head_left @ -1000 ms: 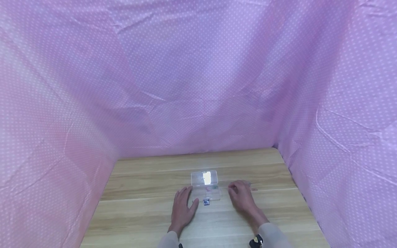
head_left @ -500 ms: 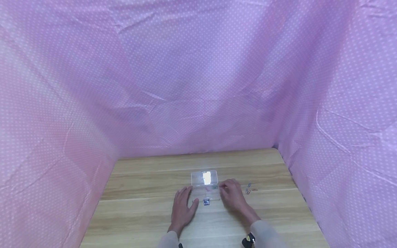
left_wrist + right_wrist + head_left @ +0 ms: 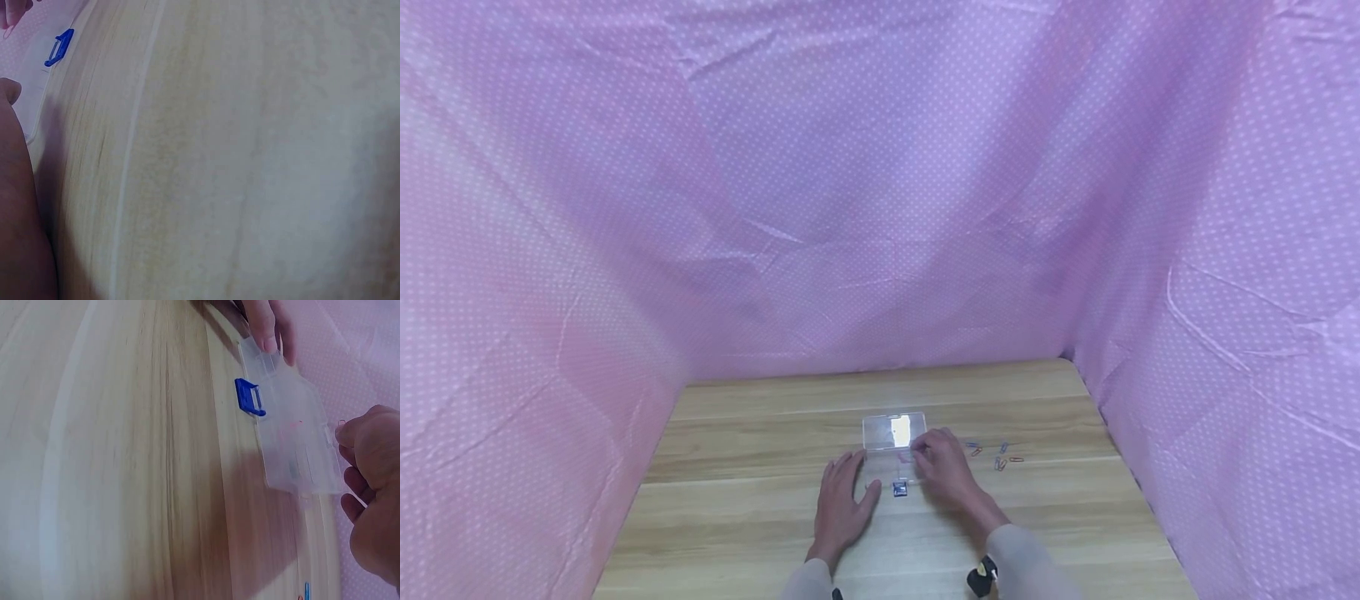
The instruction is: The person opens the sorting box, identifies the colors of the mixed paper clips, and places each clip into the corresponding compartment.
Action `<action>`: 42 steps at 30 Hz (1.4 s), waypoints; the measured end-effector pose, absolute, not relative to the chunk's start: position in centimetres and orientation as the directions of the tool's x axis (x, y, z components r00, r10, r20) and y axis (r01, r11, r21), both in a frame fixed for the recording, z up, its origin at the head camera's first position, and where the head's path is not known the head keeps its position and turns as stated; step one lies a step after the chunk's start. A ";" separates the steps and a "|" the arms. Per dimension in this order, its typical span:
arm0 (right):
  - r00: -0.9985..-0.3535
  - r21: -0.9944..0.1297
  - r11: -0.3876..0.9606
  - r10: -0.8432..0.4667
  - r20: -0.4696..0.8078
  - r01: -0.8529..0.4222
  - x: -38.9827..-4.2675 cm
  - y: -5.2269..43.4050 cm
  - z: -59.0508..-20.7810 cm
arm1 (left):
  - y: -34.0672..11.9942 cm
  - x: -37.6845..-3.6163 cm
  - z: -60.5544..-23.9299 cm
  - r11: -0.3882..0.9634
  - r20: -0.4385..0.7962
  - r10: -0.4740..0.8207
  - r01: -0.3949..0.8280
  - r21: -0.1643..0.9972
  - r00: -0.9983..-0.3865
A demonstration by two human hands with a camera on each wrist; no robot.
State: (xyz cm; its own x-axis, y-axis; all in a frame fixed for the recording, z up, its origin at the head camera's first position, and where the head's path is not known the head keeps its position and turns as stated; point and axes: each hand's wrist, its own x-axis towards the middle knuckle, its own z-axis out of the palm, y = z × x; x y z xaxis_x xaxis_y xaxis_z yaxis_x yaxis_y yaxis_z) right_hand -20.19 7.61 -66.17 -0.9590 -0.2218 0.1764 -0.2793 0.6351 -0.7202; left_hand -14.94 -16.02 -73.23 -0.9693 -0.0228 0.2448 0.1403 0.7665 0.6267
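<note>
Pinching pinkish clip (image 3: 341,424), right grip (image 3: 946,463), at clear box (image 3: 284,400)

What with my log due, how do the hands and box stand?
Left hand at clear box's left end. Right hand pinches reddish clip. Lid open. Loose clips off right; nothing seen blocking.

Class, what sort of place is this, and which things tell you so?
Likely a curtained-off work booth: pink dotted cloth hangs round three sides of a wood-grain table, with a clear box on it.
</note>
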 end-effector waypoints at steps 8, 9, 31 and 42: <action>-0.961 -0.733 0.625 -0.233 0.151 -0.267 -20.5 6.7 -66.3 | -15.9 -14.8 -72.8 0.760 0.239 -0.026 0.136 0.636 -0.971; -0.959 -0.729 0.627 -0.236 0.157 -0.274 -20.5 6.6 -66.4 | -15.8 -14.8 -72.8 0.760 0.235 -0.027 0.133 0.636 -0.972; -0.962 -0.753 0.609 -0.242 0.125 -0.250 -20.4 6.5 -66.3 | -15.8 -14.9 -72.7 0.761 0.225 -0.024 0.128 0.636 -0.974; -0.960 -0.739 0.618 -0.241 0.145 -0.267 -20.4 6.8 -66.1 | -15.7 -14.9 -72.6 0.766 0.216 -0.027 0.118 0.631 -0.976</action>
State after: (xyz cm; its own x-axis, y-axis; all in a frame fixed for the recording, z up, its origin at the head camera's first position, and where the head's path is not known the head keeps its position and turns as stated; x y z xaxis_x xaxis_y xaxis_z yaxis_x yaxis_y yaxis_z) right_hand -20.44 6.84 -66.15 -0.9597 -0.2406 0.1455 -0.2671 0.6185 -0.7390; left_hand -14.91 -15.73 -72.60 -0.9759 -0.0274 0.2163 0.1185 0.7664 0.6314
